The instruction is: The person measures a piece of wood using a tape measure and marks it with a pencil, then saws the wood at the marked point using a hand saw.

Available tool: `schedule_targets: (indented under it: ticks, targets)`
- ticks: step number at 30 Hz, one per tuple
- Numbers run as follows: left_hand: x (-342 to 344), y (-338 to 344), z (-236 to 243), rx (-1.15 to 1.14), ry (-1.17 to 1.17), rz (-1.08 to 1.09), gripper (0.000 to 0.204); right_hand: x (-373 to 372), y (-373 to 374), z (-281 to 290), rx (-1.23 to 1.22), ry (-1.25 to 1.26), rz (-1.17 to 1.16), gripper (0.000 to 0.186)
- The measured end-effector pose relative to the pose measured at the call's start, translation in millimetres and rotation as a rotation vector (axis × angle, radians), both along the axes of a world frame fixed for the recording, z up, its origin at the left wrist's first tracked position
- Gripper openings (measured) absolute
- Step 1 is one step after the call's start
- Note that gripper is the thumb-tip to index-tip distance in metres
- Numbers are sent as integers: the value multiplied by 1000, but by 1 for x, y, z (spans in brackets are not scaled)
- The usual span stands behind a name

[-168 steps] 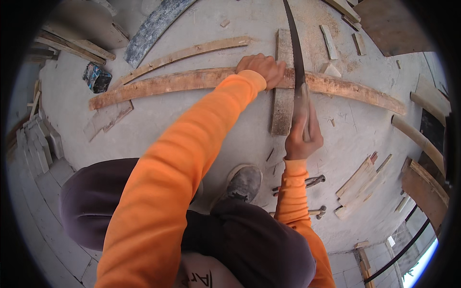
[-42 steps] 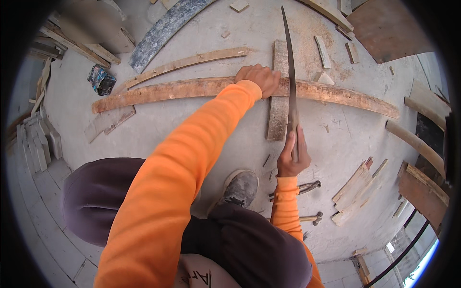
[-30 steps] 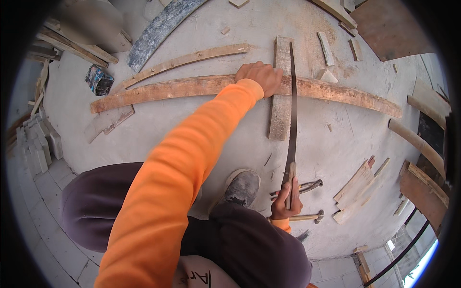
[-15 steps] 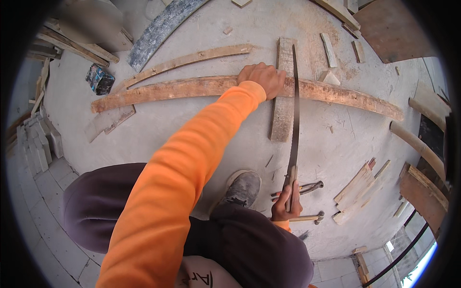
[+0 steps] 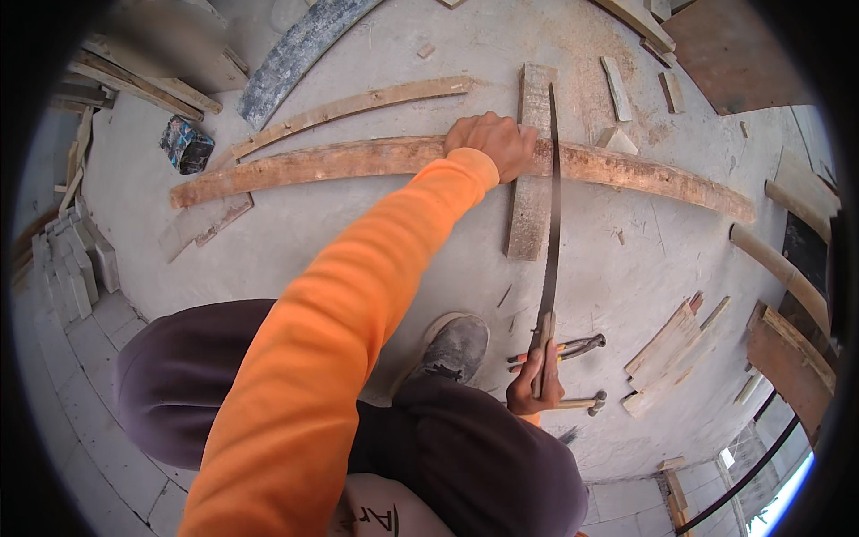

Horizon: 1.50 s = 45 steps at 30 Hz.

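My left hand (image 5: 490, 143) grips the long, weathered wooden board (image 5: 635, 170), which lies crosswise over a short thick plank (image 5: 528, 219) on the floor. My right hand (image 5: 535, 380), low near my right knee, is closed on the wooden handle of a long handsaw (image 5: 553, 242); the blade reaches up across the board just right of my left hand. Pliers (image 5: 582, 345) and a hammer (image 5: 591, 403) lie on the floor by my right hand, partly hidden by it. My shoe (image 5: 452, 345) is between the two arms.
A thinner batten (image 5: 349, 103) and a grey mottled board (image 5: 295, 54) lie beyond the long board. A crumpled bag (image 5: 185, 146) and stacked tiles (image 5: 70, 268) are at the left. Scraps (image 5: 671, 349), sheets (image 5: 734, 63) and curved-looking pieces (image 5: 778, 268) are at the right, on the dusty floor (image 5: 403, 242).
Compared with 1.4 seconds ago, my right hand has drawn the saw back toward my body, so the blade tip sits lower on the short plank. My left hand stays on the board.
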<state>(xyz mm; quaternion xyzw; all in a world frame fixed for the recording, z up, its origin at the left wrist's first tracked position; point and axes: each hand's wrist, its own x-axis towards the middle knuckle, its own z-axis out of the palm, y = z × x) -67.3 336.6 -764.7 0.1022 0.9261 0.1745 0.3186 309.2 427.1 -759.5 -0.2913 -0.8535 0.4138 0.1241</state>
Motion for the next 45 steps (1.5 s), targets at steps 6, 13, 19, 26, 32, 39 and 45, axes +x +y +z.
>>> schedule_targets:
  ticks: [6, 13, 19, 26, 32, 39, 45]
  targets:
    - [8, -5, -11, 26, 168, 28, 55, -205, 12, -2, 27, 298, 80, 31]
    - [2, 2, -1, 17, 78, -24, 52, 9, -2, -6, 21, 165, 19, 35]
    - [13, 3, -22, 38, 201, -43, 53, -207, 18, -8, -18, 335, 31, 29]
    - [5, 3, 5, 10, 88, -13, 59, 18, 4, -11, -59, 49, -43, 32]
    - [9, -3, -4, -6, 116, 15, 59, -130, 7, -34, 80, 291, -5, 29]
    - [9, 4, -5, 3, 218, -4, 59, -193, 13, -30, 92, 518, 32, 31]
    - [24, 11, -8, 4, 252, -31, 49, -171, 8, -29, 123, 501, -27, 31]
